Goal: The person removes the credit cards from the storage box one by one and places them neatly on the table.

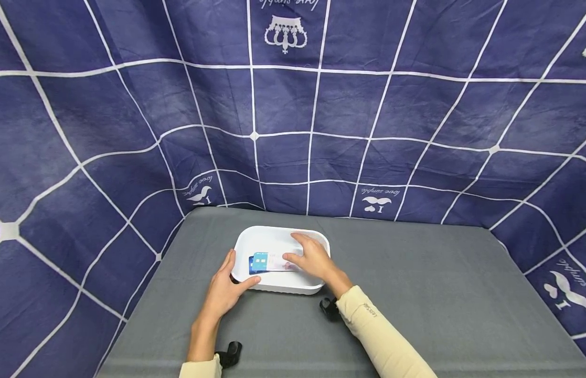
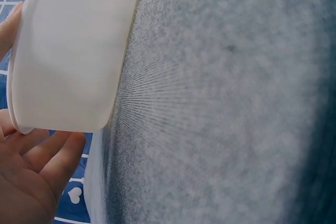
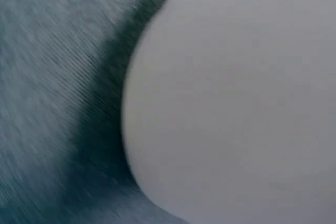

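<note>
In the white tray, left of its middle, lies a light printed card, partly over a dark blue card. The right hand covers the light card's right end, and the dark card shows only as strips at its left end and lower edge. The lettering is too small to read. The light card is bright blue at its left end and whitish with pinkish marks toward the tray's right; bare white floor shows behind both cards.

The right hand reaches over the tray's right side, thumb and forefinger spread apart, the other fingers hidden; I cannot tell whether it touches the card. The left hand grips the tray's left near corner, thumb over the near rim and fingers along the left end. The left wrist view cuts off much of the tray. The right wrist view shows only a blurred pale curved surface beside cloth.

The tray sits toward the far edge of the grey cloth surface, with a wide stretch of cloth to its right and a narrower one to its left. Beyond the tray hangs a blue curtain with white grid lines.
</note>
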Available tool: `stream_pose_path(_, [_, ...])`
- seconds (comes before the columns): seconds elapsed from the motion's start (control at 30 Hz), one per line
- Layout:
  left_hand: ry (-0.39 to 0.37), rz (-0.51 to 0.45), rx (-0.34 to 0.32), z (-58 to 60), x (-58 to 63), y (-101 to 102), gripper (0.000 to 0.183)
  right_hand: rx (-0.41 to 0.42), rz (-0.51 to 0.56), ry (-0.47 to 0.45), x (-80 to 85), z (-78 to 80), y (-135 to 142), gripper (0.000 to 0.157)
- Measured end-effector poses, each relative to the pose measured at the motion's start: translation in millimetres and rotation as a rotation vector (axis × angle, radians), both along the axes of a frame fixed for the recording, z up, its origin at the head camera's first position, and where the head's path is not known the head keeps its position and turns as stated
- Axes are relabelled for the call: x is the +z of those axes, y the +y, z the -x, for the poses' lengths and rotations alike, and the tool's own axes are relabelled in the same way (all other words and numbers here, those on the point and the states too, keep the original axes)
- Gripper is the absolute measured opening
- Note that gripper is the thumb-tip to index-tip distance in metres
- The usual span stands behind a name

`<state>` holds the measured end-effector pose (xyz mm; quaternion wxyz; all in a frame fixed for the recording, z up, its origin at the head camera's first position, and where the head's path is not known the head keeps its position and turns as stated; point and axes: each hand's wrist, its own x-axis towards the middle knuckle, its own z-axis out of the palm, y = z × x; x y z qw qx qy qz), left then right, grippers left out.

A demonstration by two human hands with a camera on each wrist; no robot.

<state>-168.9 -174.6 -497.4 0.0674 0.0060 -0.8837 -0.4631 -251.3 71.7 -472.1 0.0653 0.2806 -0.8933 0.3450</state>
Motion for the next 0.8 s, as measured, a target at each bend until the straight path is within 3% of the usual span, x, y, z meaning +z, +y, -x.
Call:
stream_pose_path(0.3, [0.014,-0.018,0.01,2.1,-1.3,2.4,0.108,-0.028,0.008,-0.044,-4.2,-0.4,-2.0,0.062])
stream_pose_path(0.53, [0.018,-0.03,0.014,0.8,-1.0,1.3,0.109,-0.001,-0.017,-0.088,-5.8,2.7,-4.3,0.065])
stream_pose_path(0.8, [-0.016,-0.035,0.007,1.7,-0.2,1.0,0.11,0.001,-0.081,-0.116,-5.8,2.2,-5.4,0.065])
